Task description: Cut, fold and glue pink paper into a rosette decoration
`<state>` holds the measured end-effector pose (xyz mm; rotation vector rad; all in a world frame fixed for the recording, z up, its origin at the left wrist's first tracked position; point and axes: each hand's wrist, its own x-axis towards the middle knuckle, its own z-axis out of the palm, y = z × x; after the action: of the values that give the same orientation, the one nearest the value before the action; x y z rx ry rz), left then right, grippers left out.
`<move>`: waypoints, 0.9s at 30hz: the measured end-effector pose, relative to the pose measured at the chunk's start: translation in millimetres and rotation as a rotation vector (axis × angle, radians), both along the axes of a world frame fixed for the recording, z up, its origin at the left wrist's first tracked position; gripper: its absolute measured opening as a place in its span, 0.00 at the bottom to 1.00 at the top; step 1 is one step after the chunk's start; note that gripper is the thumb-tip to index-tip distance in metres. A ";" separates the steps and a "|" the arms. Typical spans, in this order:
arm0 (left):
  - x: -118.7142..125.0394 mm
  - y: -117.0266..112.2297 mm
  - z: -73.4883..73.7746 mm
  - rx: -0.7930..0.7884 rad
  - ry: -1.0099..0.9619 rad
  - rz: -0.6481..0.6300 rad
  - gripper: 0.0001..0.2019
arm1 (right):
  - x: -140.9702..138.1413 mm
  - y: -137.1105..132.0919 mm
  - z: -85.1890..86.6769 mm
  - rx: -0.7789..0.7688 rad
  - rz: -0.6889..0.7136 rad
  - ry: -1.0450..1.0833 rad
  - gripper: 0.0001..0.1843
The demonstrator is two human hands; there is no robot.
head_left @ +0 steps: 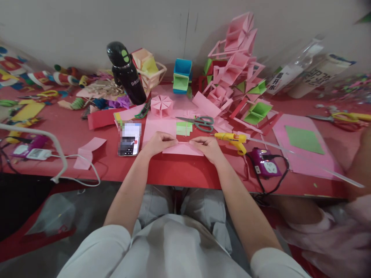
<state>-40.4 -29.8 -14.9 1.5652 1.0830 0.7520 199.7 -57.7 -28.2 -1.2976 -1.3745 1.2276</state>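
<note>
A strip of pink paper [183, 149] lies near the front of the red table, between my hands. My left hand [160, 143] pinches its upper left edge with thumb and fingers. At the upper right edge, my right hand [206, 146] grips the same paper in a closed pinch. Just beyond it are green paper pieces [184, 128] and grey-handled scissors [204, 123]. A yellow glue gun [232, 139] rests right of my right hand, a clear glue stick running out behind it. Left of my left hand lies a phone [129, 139] with its screen lit.
A black bottle [130, 79] stands at the back left. Folded pink paper frames [237, 58] pile up at the back right. A purple power socket [264, 162] with a black cord sits at right. A white cable [87, 159] crosses the left side. Another person's arm [361, 166] is at far right.
</note>
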 end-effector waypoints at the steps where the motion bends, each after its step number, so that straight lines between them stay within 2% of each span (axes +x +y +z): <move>1: -0.4 -0.4 0.4 0.004 0.008 -0.001 0.14 | 1.2 0.7 0.4 0.003 0.025 -0.004 0.14; 5: 0.3 -3.1 1.5 0.020 0.050 0.002 0.12 | 4.7 2.7 4.7 0.040 0.131 -0.068 0.13; 10: 4.8 -4.8 1.2 0.051 0.079 -0.072 0.12 | 2.1 2.4 12.7 0.095 0.231 -0.169 0.12; 20: 13.5 0.0 12.3 0.106 0.123 -0.176 0.11 | -6.0 8.7 17.1 0.095 0.221 -0.175 0.12; 27: 17.5 -0.2 12.3 0.119 0.139 -0.192 0.14 | -7.8 8.4 13.3 0.081 0.207 -0.161 0.13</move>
<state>-22.9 -30.0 -2.6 1.8165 0.9839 0.5934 192.0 -49.4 -14.9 -1.2433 -1.6915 1.2110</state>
